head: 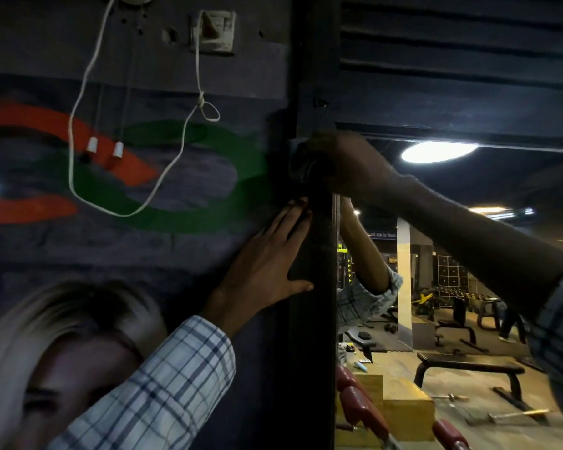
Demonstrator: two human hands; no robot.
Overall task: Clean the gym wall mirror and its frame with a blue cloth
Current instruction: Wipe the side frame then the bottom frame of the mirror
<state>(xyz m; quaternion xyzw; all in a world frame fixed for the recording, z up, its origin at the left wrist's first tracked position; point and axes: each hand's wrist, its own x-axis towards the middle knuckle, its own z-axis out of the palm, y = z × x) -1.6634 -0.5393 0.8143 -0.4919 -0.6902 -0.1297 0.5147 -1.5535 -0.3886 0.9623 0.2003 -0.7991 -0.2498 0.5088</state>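
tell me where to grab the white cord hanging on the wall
Probably best to take the white cord at the bottom of its slack U-shaped loop, coming from below: that stretch hangs free, while higher up it is knotted and runs to the wall plate.

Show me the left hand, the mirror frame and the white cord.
left hand (267,264): head view, back of the hand.
mirror frame (312,352): head view, upright bar below the hand.
white cord (124,215): head view, bottom of the hanging loop.
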